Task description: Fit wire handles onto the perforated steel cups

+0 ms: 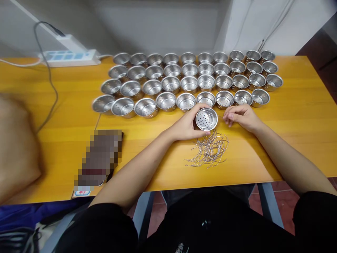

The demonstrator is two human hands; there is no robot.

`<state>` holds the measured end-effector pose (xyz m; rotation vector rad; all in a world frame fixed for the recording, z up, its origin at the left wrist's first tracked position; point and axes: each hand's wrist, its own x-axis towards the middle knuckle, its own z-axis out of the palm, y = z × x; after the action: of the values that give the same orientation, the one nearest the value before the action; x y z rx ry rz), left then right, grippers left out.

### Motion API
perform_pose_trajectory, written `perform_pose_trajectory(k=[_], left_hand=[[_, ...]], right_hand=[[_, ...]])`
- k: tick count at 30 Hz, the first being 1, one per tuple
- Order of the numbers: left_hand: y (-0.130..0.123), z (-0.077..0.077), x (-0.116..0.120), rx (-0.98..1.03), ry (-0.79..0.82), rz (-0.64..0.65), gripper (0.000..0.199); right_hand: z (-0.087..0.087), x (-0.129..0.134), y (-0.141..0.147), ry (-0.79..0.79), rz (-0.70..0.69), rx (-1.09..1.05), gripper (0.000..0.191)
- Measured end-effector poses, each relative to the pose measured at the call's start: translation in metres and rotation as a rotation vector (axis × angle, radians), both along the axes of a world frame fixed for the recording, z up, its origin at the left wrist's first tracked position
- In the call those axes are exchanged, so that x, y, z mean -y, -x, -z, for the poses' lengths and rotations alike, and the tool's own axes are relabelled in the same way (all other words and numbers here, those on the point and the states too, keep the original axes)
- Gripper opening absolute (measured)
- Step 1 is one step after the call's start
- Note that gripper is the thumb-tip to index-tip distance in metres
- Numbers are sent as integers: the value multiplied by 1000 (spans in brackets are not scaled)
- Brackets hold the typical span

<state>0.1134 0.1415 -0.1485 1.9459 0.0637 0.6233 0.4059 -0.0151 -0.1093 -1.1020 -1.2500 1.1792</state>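
Observation:
My left hand [188, 125] is wrapped round a perforated metal cup [206, 119], its open mouth tilted toward me. To the right of the cup, my right hand [240, 117] pinches a thin wire [220, 116] whose end reaches toward the cup's side. Whether the wire touches the cup I cannot tell. Just below the held cup lies a loose pile of curved metal wires [210, 149] on the yellow table [163, 161].
Rows of similar perforated cups [185, 102] stand along the back of the table. A phone-like dark object [100, 154], blurred out, lies at left. A white power strip [70, 58] with a grey cable [51, 80] sits behind it. A brown rounded shape [18, 151] fills the left edge.

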Motion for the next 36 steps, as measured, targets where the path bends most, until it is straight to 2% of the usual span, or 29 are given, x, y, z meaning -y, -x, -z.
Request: perform_pose_trajectory(k=[9,19,31,36], left_hand=[[-1,-3,3,-33,54,-21,108],[-2,-8,4,-46,34,-37,108],[-1,-8,4,-65,48,-26,103],[-2,-6,5,-64,66,-25,108]], right_hand=[[-2,1,2,61,73,-15,58],[-2,2,1,27,47,-19,52],[-3,1,3,7,72,15,59],[-6,1,4,-4,63,25,61]])
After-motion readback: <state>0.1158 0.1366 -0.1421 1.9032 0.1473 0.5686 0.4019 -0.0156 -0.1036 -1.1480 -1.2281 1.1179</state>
